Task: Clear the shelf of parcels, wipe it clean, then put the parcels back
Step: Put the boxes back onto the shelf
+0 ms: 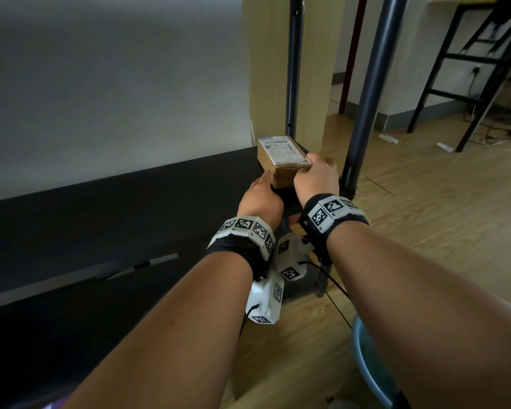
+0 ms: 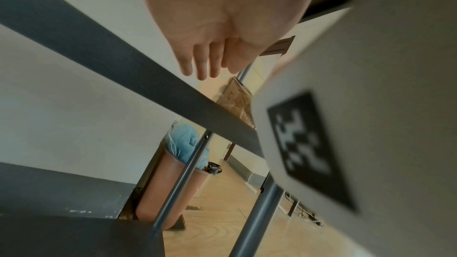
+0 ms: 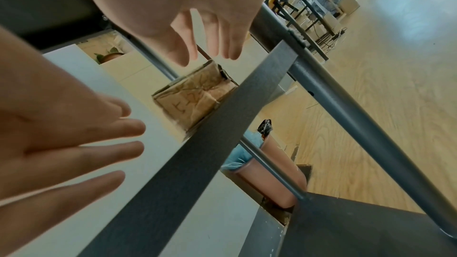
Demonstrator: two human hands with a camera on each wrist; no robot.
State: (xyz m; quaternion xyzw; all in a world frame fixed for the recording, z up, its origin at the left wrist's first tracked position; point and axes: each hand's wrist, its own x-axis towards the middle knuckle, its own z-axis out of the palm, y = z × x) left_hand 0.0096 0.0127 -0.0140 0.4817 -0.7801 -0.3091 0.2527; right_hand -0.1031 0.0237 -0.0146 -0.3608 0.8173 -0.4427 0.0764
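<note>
Head view: black shelf [image 1: 106,202], bare but for one cardboard parcel [image 1: 283,156] at its right end near the front edge, by the upright post [image 1: 366,93]. Left hand [image 1: 260,199] and right hand [image 1: 316,175] flank it, fingers straight, gripping nothing. Likely clearing or restocking; can't tell. Room leftward.

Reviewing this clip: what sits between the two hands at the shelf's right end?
The cardboard parcel, standing on the dark shelf. Head view shows the left hand at its near-left corner and the right hand at its near-right corner.
</note>
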